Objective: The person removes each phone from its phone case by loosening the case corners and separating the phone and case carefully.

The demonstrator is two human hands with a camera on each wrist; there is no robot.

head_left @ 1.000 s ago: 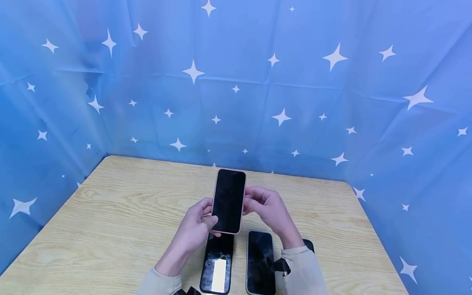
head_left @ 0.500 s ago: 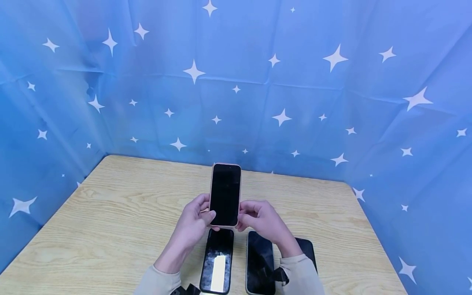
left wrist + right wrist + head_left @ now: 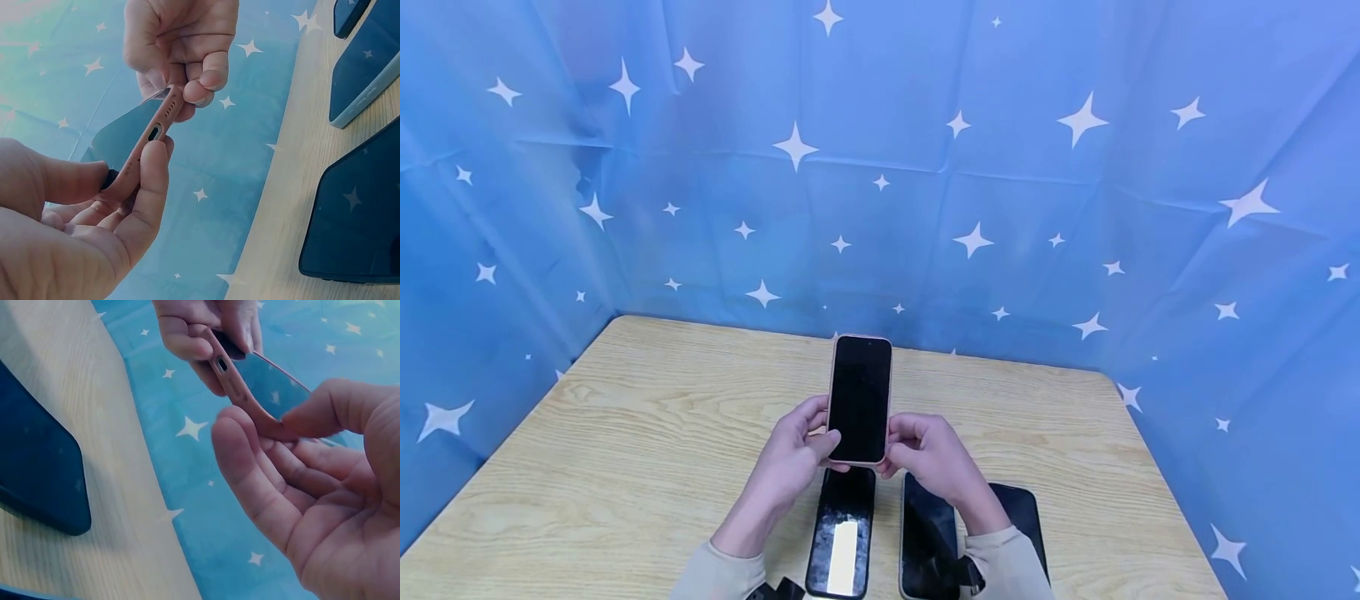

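A smartphone (image 3: 861, 392) with a dark screen, in a pink case, is held up above the table, screen facing me. My left hand (image 3: 790, 458) grips its lower left side, thumb over the screen's corner and fingers behind. At the lower right corner, my right hand (image 3: 934, 457) pinches the edge between thumb and fingers. The left wrist view shows the case's bottom edge (image 3: 150, 134) with its charging port and speaker holes. In the right wrist view, the right thumb presses at the rim of the case (image 3: 240, 394). The phone's back is hidden.
Three more dark-screened phones lie on the wooden table (image 3: 647, 467): a left one (image 3: 842, 525) reflecting a bright light, a middle one (image 3: 925, 533) with a pale edge, and a right one (image 3: 1024, 512) partly behind my right arm. A blue star-patterned curtain (image 3: 880, 208) hangs behind.
The pink-cased phone has risen and shifted slightly left, then settled slightly lower. My right hand has slid down its right side to the lower corner.
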